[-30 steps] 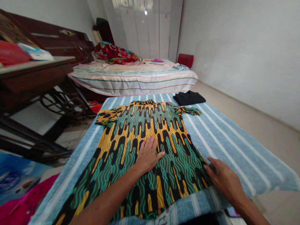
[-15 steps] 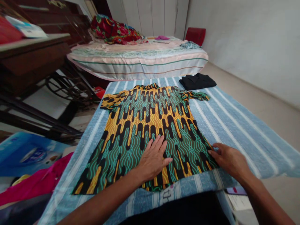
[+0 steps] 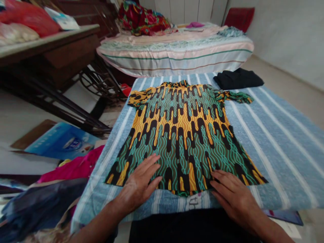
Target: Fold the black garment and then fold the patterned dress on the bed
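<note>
A short-sleeved shirt (image 3: 177, 128) in green, yellow and black lies spread flat, its collar at the far end and its hem towards me. Over the lower left part of the shirt is my left hand (image 3: 141, 179), fingers stretched out and slightly apart. My right hand (image 3: 230, 192) lies at the hem right of the middle, fingers extended forward onto the cloth. Neither hand grips the fabric. Underneath, a blue and white striped cloth (image 3: 253, 135) covers the table.
Folded black clothing (image 3: 238, 79) rests at the back right of the table. Beyond stands a bed (image 3: 174, 62) with a red floral bundle (image 3: 144, 18). At left are a sewing machine table (image 3: 63, 40), a blue box (image 3: 63, 141) and piled clothes (image 3: 73, 165).
My right hand has let go of the shirt's right side edge and moved left to the hem. My left hand has shifted left across the shirt. The view has tilted and turned left.
</note>
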A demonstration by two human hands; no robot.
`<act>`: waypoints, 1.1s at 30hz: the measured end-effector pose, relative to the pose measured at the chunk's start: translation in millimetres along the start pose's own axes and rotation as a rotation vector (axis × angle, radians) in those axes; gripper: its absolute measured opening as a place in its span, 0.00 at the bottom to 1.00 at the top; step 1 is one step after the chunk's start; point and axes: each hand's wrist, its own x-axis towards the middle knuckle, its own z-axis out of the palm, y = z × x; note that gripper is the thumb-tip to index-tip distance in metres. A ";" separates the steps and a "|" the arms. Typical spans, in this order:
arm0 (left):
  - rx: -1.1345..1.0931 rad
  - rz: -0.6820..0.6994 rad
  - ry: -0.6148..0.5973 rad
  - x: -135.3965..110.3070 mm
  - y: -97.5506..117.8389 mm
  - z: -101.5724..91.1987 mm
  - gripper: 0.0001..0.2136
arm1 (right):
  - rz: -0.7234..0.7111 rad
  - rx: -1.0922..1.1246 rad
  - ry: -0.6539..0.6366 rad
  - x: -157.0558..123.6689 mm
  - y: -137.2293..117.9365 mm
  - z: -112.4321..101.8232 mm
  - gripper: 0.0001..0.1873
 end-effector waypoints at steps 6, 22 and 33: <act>0.004 -0.018 -0.058 -35.2 1.3 -9.5 0.06 | -0.087 0.103 0.058 25.9 -22.1 -1.1 0.11; -0.071 -0.048 0.004 -30.5 -7.1 -4.8 0.08 | -0.206 0.171 -0.035 79.7 -79.2 51.7 0.12; -0.001 -0.054 0.104 -27.4 3.4 -1.5 0.08 | -0.199 0.135 -0.016 85.5 -83.4 59.7 0.12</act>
